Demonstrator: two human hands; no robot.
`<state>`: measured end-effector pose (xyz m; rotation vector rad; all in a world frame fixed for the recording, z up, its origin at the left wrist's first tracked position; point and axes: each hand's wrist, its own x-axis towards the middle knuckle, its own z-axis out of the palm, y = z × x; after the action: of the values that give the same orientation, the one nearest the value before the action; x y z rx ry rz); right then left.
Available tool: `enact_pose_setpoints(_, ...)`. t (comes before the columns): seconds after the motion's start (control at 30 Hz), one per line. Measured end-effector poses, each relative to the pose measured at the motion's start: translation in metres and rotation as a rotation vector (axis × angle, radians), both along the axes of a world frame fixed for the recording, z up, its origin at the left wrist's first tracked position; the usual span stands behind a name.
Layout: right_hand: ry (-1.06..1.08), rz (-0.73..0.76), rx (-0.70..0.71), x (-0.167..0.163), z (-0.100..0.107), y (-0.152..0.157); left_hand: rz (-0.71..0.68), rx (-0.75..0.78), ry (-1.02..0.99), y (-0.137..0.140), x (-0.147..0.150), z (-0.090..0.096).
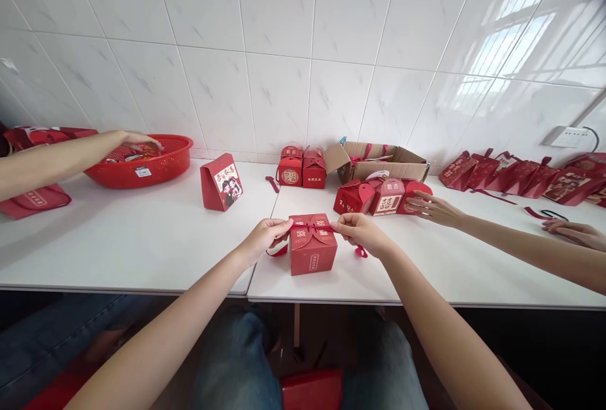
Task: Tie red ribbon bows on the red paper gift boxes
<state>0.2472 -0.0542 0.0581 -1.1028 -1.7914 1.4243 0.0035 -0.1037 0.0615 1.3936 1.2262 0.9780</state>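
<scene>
Before me on the white table stands a red gift box [313,257] with gold characters and folded top flaps. A dark red ribbon [312,229] runs across its top, and its loose ends hang at both sides. At the box's upper left corner my left hand [267,235] pinches one side of the ribbon. My right hand [362,232] pinches the other side by the upper right corner. Both hands have thumb and fingers pressed together.
A co-worker's hand [435,208] touches the small red boxes [386,197] at the right, before a cardboard carton [411,162]. Another person's hand [139,139] reaches into a red plastic basket [165,167]. A slanted red box [221,182] stands left of centre. Several red boxes [502,173] line the right wall.
</scene>
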Motion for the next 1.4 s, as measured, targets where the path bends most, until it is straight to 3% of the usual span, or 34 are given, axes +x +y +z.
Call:
enact_pose_setpoints(0.27,-0.015,-0.045,-0.006,0.004,-0.002,-0.004,-0.007,0.006,-0.041,0.004,-0.002,-0.006)
enact_pose_setpoints(0.43,-0.086,0.179,-0.129,0.019,-0.001,0.003,0.052,0.016,-0.029,0.003,0.002,-0.006)
enact_pose_setpoints(0.53,0.032,0.306,-0.164,0.026,-0.004,0.006,0.073,0.010,-0.016,0.004,0.003,-0.007)
enact_pose_setpoints(0.6,0.171,0.326,-0.103,0.028,-0.005,0.005,0.085,0.007,-0.006,0.005,0.003,-0.007)
enact_pose_setpoints(0.77,0.466,0.250,0.048,0.019,-0.001,-0.005,0.105,0.053,0.042,0.005,0.004,-0.005)
enact_pose_setpoints(0.9,0.476,0.156,0.084,0.004,0.005,-0.010,0.116,0.104,0.139,0.006,0.002,-0.006)
enact_pose_setpoints(1.1,0.387,0.075,0.174,-0.013,0.013,-0.011,0.351,0.489,0.430,0.009,0.007,0.006)
enact_pose_setpoints(1.27,0.377,0.065,0.193,-0.020,0.018,-0.015,0.133,0.607,0.522,0.009,0.036,0.028)
enact_pose_setpoints(1.4,0.347,-0.016,0.227,-0.023,0.023,-0.019,0.141,0.639,0.567,0.016,0.052,0.032)
